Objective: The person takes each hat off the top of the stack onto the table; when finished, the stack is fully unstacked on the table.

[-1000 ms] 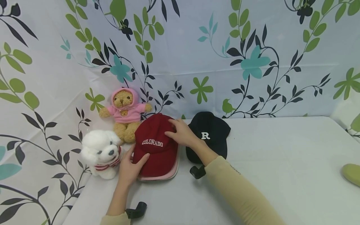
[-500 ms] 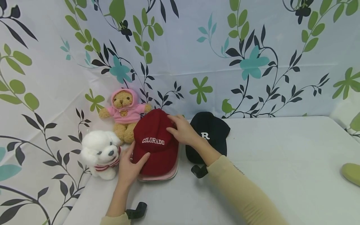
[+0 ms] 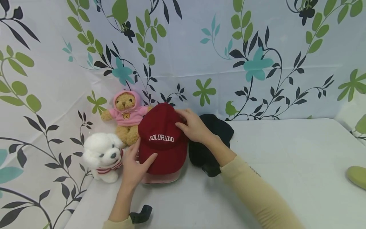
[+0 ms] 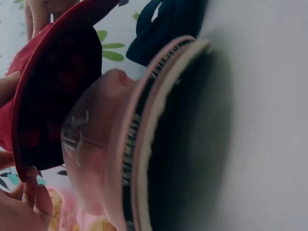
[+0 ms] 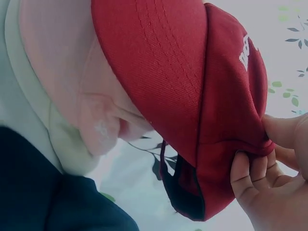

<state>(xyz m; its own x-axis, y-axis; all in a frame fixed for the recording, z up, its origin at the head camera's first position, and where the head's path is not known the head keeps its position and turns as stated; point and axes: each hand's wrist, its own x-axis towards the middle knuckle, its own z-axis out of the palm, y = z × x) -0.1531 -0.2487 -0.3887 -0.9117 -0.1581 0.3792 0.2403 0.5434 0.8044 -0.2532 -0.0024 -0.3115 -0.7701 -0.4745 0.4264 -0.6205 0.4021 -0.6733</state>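
Hands: both grip the red cap. Left hand pinches the near left edge of its brim, thumb on top; right hand has fingers curled round the rear rim of its crown, seen plainly in the right wrist view.

Desk: white surface, carries every item listed below.

Backdrop: pale cloth printed with green, teal and black leaves, hung behind and to the left of the desk.

Red cap: lettered COLORADO in white, held tilted with its rear raised, above a pink cap, left of centre on the desk.

Black cap: lies on the desk just right of the red cap, partly behind the right forearm.

Pink cap: rests on the desk under the red cap, only its near brim showing from the head view; the left wrist view shows further brim edges stacked beneath it.

Teddy bear: pink hooded top, sits far left against the backdrop.

White plush dog: striped scarf, near left, just beside the left hand.

Green object: far right edge, cut off.
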